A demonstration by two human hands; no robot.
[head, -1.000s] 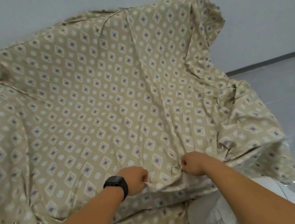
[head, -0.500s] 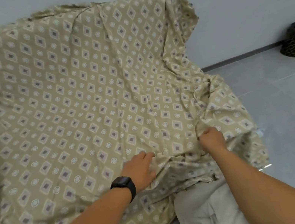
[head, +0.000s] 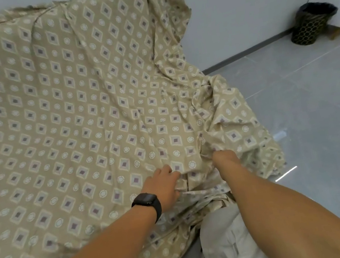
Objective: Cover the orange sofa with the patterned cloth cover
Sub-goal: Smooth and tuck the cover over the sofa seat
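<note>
Both hands have moved right. Left hand (head: 162, 183) presses flat, right hand (head: 223, 158) grips the tan diamond-patterned cloth cover (head: 72, 113), which hides the whole sofa; the right front corner needs smoothing.

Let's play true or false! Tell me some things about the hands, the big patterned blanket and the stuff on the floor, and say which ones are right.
1. The beige diamond-patterned cloth cover hides the whole sofa. True.
2. The left hand wears a black wristwatch. True.
3. The right hand holds a cup. False: its grip is tucked into a fold of the cloth.
4. A red bucket stands by the wall. False: a dark honeycomb-patterned bin stands there.
5. The floor is grey tile. True.
</note>
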